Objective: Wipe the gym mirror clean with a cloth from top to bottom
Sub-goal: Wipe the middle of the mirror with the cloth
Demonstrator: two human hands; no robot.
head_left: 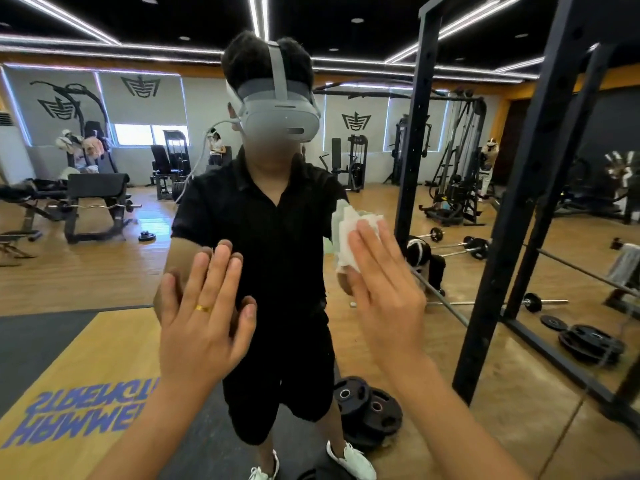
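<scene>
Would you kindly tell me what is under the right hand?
A crumpled white cloth, pressed against the mirror by the right hand. Its lower part is hidden beneath the palm.

Reversed "HAMMER STRENGTH", partly hidden — on yellow floor platform (114,344)

The gym mirror (86,271) stands upright, wall-wide, its glass reflecting the room. A crumpled white cloth (344,233) sits flat against it, at three o'clock from centre.
</scene>
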